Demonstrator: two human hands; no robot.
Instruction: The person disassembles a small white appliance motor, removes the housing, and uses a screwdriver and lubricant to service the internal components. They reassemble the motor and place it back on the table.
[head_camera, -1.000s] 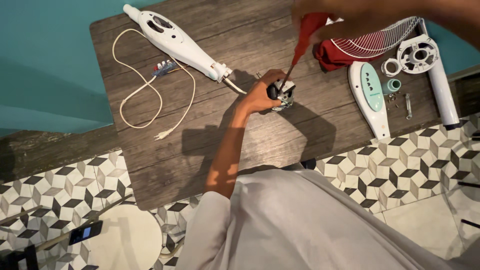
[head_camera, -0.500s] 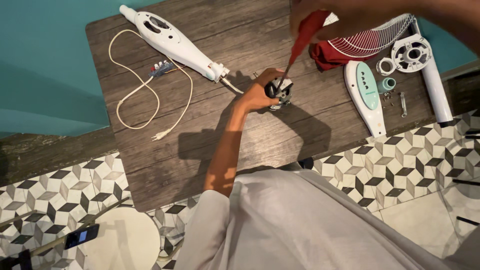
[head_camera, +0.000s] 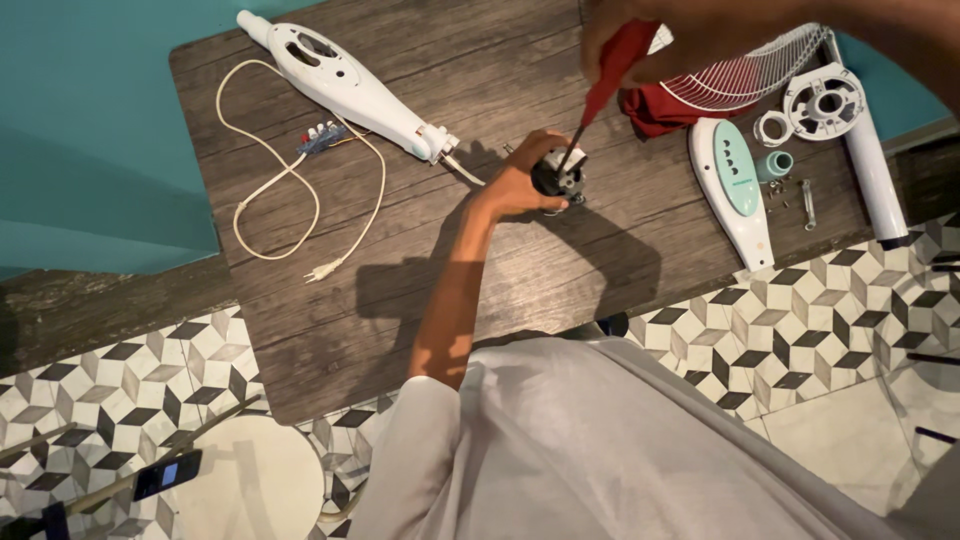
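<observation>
The person leans over a dark wooden table (head_camera: 330, 300) that stands on a patterned tile floor (head_camera: 800, 320) against a teal wall (head_camera: 90, 130). The left hand (head_camera: 520, 185) reaches out across the boards and is wrapped around a small dark motor (head_camera: 558, 177), fingers curled about its side, pinning it upright on the table near the middle of the top. The right hand (head_camera: 690, 35) is up close at the top of the view, blurred, and closed around the red handle of a screwdriver (head_camera: 600, 95); the shaft slants down and its tip meets the top of the motor. The two hands are well apart, joined only by the tool.

To the left lies a long white housing (head_camera: 345, 80), set on a slant, with a white power cord (head_camera: 265, 185) looping off it and ending in a plug near the table's front left. A small bundle of coloured wires (head_camera: 318, 137) sits beside the housing.

To the right, a white panel with a pale green face and buttons (head_camera: 735, 190) lies lengthwise. Beside it sit a small teal cap (head_camera: 778, 163), a white ring (head_camera: 772, 127) and a few loose screws (head_camera: 795, 195). Beyond them rest a white wire fan grille (head_camera: 760, 70) over a red cloth (head_camera: 655, 105), a round white mount (head_camera: 825, 100) and a white tube (head_camera: 875, 180) along the table's right edge.
</observation>
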